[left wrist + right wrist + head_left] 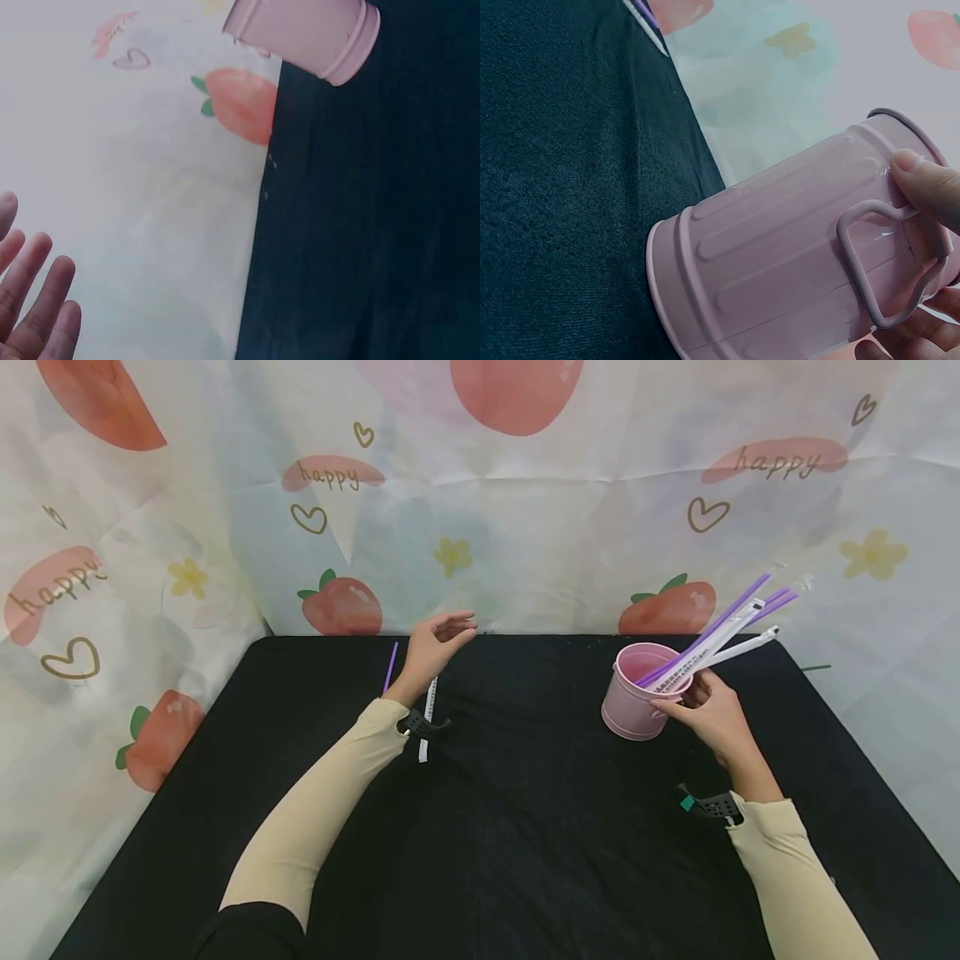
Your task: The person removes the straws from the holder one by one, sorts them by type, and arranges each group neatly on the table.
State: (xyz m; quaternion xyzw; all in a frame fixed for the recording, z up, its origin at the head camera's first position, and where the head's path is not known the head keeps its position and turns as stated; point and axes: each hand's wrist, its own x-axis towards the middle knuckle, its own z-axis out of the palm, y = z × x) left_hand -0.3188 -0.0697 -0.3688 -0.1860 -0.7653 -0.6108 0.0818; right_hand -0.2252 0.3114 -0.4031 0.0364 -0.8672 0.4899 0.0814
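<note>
Your right hand is gripping the bucket, straws leaning from it, at the right of the table; your left hand is hovering, fingers loosely extended, near two more straws lying at left.

Just left of the right hand and in its grip, a bucket. In the bucket, a bundle of sticks, leaning rightward, tops above and past the right hand. Well to the left, apart from the bucket, the left hand. Just left of that hand's wrist, a first stick on the table; beneath the same wrist, a second stick, also on the table. Beyond both hands and behind the table, a backdrop.
</note>
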